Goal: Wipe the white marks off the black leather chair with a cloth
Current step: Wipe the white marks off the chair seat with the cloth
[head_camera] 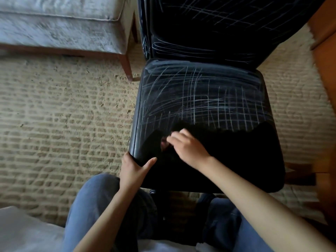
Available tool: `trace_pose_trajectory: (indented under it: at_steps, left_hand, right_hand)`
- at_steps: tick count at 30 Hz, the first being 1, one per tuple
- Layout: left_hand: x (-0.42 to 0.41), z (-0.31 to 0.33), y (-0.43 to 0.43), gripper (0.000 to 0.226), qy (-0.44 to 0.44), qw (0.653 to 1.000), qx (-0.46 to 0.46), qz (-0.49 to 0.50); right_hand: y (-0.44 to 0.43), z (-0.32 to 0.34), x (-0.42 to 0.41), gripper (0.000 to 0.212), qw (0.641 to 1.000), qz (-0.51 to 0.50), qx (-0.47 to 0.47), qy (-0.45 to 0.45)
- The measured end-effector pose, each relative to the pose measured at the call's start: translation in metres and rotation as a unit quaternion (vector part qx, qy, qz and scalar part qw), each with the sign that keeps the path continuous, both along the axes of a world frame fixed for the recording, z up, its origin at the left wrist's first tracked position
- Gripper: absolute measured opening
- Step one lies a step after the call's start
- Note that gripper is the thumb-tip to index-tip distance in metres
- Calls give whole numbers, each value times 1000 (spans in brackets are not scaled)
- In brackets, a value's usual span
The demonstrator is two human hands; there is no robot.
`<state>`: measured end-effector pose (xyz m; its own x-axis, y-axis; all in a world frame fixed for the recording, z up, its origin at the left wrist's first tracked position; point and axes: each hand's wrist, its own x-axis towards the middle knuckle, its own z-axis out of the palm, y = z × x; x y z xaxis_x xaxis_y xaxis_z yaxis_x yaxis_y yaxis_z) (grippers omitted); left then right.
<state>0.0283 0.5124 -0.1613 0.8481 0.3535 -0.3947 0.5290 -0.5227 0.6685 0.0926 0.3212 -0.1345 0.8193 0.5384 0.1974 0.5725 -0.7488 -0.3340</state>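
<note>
The right hand (187, 148) lies on a dark, ragged-edged black cloth (236, 151) spread over the near part of the seat of the glossy black leather chair (261, 91). Its fingers (175, 136) are curled down into the fabric and seem to bunch it against the thumb, though blur and black on black make the grip hard to read. Just beyond those fingertips, past the cloth's torn-looking far edge, the thin criss-crossed white marks (194, 99) begin. They spread away from the fingers over the whole far half of the seat and run mostly away from the person, with some lines crossing them. More scribbles cover the upright backrest (227, 24), well beyond the fingers. The wrist is bent slightly and the forearm comes in from the near right, so this hand is the nearer one to the marks, and a push straight away from the body looks like the stroke needed. The left hand (132, 170) clasps the seat's near left corner, just beside the right fingers, with its fingers wrapped over the edge and its thumb flat on top, probably to steady the chair on the beige woven carpet (63, 115).
</note>
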Motion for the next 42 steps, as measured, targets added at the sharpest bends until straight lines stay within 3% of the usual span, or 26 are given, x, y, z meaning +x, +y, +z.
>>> trace_pose_trajectory:
  at_steps: [5, 7, 10, 13, 16, 18, 20, 27, 29, 32, 34, 39, 42]
  left_hand:
    - [2, 1, 1, 79, 15, 1000, 7, -6]
    - [2, 1, 1, 81, 12, 1000, 6, -5]
    - [1, -2, 1, 83, 11, 1000, 4, -5]
    - [0, -4, 1, 84, 14, 1000, 3, -6]
    - [0, -4, 2, 85, 15, 1000, -2, -15]
    - [2, -6, 6, 85, 23, 999, -20, -24]
    - [6, -8, 14, 82, 32, 997, -52, -40]
    - [13, -16, 27, 77, 57, 987, -135, -64]
    - [12, -17, 27, 75, 55, 987, -138, -65]
    - [12, -18, 30, 71, 74, 983, -151, -77]
    - [13, -18, 32, 71, 76, 981, -161, -81]
    - [13, -15, 30, 79, 40, 980, -173, -90]
    - [12, -15, 29, 72, 23, 980, -174, -96]
  right_hand:
    - [22, 5, 51, 33, 982, -177, -12, 64]
    - [29, 2, 32, 29, 987, -155, 6, 38]
    - [30, 0, -14, 30, 999, -23, 13, 27]
    - [26, 3, -3, 31, 999, 42, 0, 30]
    - [38, 5, 41, 33, 999, -41, 1, 25]
    - [50, 5, 65, 33, 990, -124, -17, 70]
    - [60, 4, 65, 33, 986, -145, -17, 77]
    - [70, 4, 10, 35, 994, 108, 14, 27]
    - [71, 2, 35, 36, 996, 92, 11, 6]
    - [85, 2, 72, 28, 998, -49, 19, 27]
    - [96, 3, 73, 23, 995, -87, 15, 39]
    - [91, -2, 4, 28, 994, 104, 11, 2]
    - [88, -5, 8, 26, 985, 168, -12, -27]
